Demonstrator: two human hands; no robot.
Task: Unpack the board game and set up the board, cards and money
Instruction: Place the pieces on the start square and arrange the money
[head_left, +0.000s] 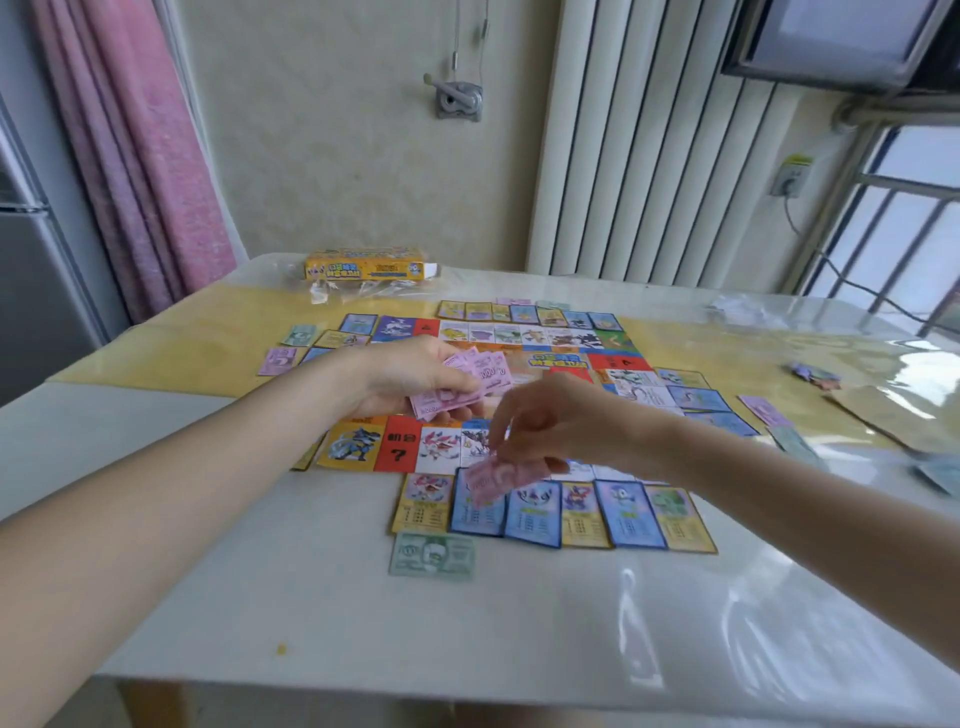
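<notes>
The colourful game board (571, 358) lies flat in the middle of the table (322, 613). Rows of blue and yellow cards (582, 512) line its near edge, with more cards (524, 312) along the far edge and on both sides. My left hand (410, 371) holds a fanned stack of pink money notes (467, 387) over the board. My right hand (550, 421) pinches a single pink note (493, 480) just above the near card row. A green note (432, 554) lies on the table in front of the cards.
The yellow game box (366, 265) lies at the far table edge beside crumpled clear wrapping (332, 293). Loose notes lie at the left (278, 361) and right (763, 410). A brown flat sheet (904, 415) sits at the right. A radiator stands behind.
</notes>
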